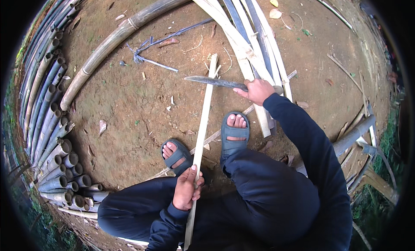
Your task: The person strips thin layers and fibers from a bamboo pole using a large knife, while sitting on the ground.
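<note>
Across the strip (202, 134) — knife (223, 83), soil (155, 93) spreading beyond its tip.

Right sleeve (302, 130), 3 to 4 o'clock: dark navy, full length, ending at the wrist. Left sleeve (168, 225), 7 o'clock: matching dark navy. Trousers (274, 192), 5 to 8 o'clock: dark navy, loose, creased at the knees. Right sandal (235, 132), 4 o'clock: dark grey, open-toed, broad-strapped. Left sandal (174, 157), 7 o'clock: matching.
</note>
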Available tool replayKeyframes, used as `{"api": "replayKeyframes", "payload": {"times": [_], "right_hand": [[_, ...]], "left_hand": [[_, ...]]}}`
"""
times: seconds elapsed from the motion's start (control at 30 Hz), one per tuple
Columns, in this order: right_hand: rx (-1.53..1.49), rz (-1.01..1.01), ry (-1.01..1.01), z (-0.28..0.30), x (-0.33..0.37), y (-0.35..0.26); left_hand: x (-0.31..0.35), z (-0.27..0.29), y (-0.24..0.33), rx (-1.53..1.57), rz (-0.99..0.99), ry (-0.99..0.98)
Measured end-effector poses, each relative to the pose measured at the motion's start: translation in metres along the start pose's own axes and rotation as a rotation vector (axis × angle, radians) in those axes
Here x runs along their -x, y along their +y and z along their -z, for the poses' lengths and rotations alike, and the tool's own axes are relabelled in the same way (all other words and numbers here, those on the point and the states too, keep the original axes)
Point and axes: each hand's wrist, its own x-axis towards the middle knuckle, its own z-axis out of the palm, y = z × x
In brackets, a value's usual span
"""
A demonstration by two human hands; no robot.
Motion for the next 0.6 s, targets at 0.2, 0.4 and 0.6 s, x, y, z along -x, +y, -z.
{"api": "replayKeyframes", "payload": {"times": [0.2,0.4,0.6], "right_hand": [[-0.041,0.277,0.018,-0.010,0.037,-0.027],[-0.101,-0.077,-0.054,-0.011,0.006,-0.022],[-0.132,-0.117,-0.093,-0.014,0.000,-0.006]], "left_hand": [[0.008,0.002,0.003,0.021,0.032,-0.021],[0.016,0.008,0.011,0.021,0.047,-0.014],[0.022,0.011,0.000,0.015,0.015,-0.014]]}}
